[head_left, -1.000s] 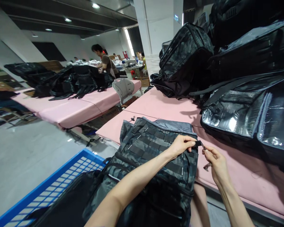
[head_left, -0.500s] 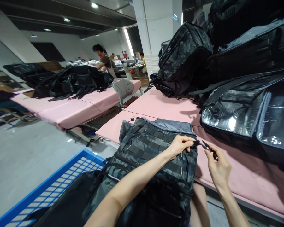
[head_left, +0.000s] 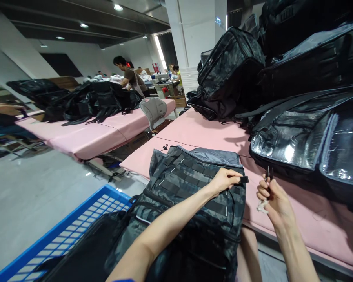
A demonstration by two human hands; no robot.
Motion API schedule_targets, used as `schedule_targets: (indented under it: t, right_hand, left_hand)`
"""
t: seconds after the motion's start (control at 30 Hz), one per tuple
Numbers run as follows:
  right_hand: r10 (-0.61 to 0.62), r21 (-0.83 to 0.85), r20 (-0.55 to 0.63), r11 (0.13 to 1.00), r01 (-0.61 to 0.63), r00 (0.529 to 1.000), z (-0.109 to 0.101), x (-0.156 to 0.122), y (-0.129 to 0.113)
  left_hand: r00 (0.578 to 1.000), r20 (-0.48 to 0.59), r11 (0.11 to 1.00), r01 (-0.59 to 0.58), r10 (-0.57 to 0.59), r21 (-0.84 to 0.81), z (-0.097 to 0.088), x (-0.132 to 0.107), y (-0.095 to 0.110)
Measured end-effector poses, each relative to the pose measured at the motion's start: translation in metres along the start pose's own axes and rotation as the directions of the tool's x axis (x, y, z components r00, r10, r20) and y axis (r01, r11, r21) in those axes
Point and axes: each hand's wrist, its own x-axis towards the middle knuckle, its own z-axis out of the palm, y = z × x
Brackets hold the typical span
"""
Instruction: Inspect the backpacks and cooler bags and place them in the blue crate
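A dark camouflage backpack (head_left: 191, 184) lies over my lap and the table's near edge, its grey lining showing at the far end. My left hand (head_left: 225, 182) pinches a short black strap (head_left: 244, 179) at the bag's right edge, the end sticking out past the fingers. To the right of it, my right hand (head_left: 275, 196) is closed around small dark thread snips (head_left: 269, 173), blades pointing up and apart from the strap. Some whitish thread or cloth (head_left: 262, 206) hangs below the right fingers.
Black bags with silver lining (head_left: 291, 145) are piled on the right of the pink table (head_left: 191, 129). A blue plastic crate (head_left: 106, 192) stands at lower left. Beyond are a grey chair (head_left: 154, 111), another pink table (head_left: 85, 137) with black bags, and a person (head_left: 132, 78) there.
My right hand has drawn back to the right and turned upright, taking the snips away from the strap. The left hand still holds the strap in the same spot.
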Motion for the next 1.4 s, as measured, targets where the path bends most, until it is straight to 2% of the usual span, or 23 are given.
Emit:
schedule_targets:
  t: [0.07,0.13,0.23,0.33,0.37,0.43,0.53,0.6,0.7,0.8,0.87,0.93,1.07,1.13,1.2,1.4]
  right_hand:
    - [-0.064,-0.099,-0.048,0.993,0.059,0.997,-0.005,-0.001,-0.001]
    - [-0.199,-0.32,-0.071,0.933,0.167,0.977,-0.008,-0.003,0.001]
    - [-0.373,-0.567,0.019,0.761,0.317,0.928,-0.009,-0.005,0.006]
    - [-0.427,-0.643,0.102,0.661,0.387,0.899,-0.009,-0.002,0.008]
    - [-0.425,-0.641,0.111,0.66,0.392,0.898,-0.009,0.0,0.008]
    - [-0.398,-0.588,0.079,0.722,0.365,0.914,-0.01,0.003,0.007]
    - [-0.346,-0.464,-0.077,0.843,0.273,0.935,-0.013,0.005,0.007]
    - [-0.257,-0.38,-0.136,0.905,0.19,0.957,-0.012,0.004,0.007]
    - [-0.057,-0.217,-0.052,0.975,0.044,0.997,-0.003,0.001,0.008]
    - [0.022,-0.188,0.049,0.982,-0.012,0.999,0.01,-0.005,0.008]
    - [0.015,-0.211,0.066,0.977,0.0,0.998,0.016,-0.012,0.006]
    - [-0.046,-0.237,0.099,0.969,0.068,0.994,0.018,-0.019,0.002]
    - [-0.208,-0.317,0.26,0.904,0.287,0.943,0.017,-0.025,-0.004]
    - [-0.199,-0.346,0.254,0.895,0.281,0.947,0.018,-0.024,-0.007]
    - [-0.172,-0.366,0.227,0.897,0.247,0.959,0.02,-0.02,-0.013]
    - [-0.181,-0.405,0.265,0.87,0.28,0.947,0.026,-0.007,-0.034]
  left_hand:
    - [0.999,0.003,0.998,0.035,-0.035,-0.051,-0.001,0.0,0.001]
    - [0.999,0.01,0.996,0.047,-0.046,-0.082,-0.001,0.0,0.003]
    - [0.998,0.025,0.993,0.052,-0.05,-0.107,-0.001,0.001,0.006]
    - [0.998,0.04,0.993,0.049,-0.045,-0.109,-0.001,0.002,0.008]
    - [0.998,0.044,0.993,0.049,-0.044,-0.107,-0.002,0.002,0.008]
    - [0.998,0.046,0.993,0.044,-0.039,-0.107,-0.002,0.002,0.008]
    - [0.998,0.051,0.99,0.048,-0.042,-0.132,-0.003,0.003,0.006]
    - [0.997,0.061,0.988,0.047,-0.039,-0.146,-0.003,0.004,0.002]
    - [0.997,0.059,0.994,-0.048,0.054,-0.096,-0.001,0.004,-0.001]
    - [0.974,0.041,0.973,-0.226,0.224,0.055,0.0,0.0,0.001]
    - [0.953,0.015,0.934,-0.299,0.302,0.196,-0.002,-0.007,0.005]
    - [0.941,0.024,0.895,-0.329,0.337,0.302,-0.005,-0.017,0.01]
    - [0.906,0.253,0.843,-0.413,0.34,0.345,-0.012,-0.032,0.011]
    - [0.894,0.293,0.8,-0.438,0.339,0.41,-0.013,-0.032,0.01]
    - [0.896,0.285,0.745,-0.442,0.34,0.5,-0.011,-0.028,0.013]
    - [0.878,0.337,0.624,-0.479,0.34,0.618,-0.008,-0.019,0.039]
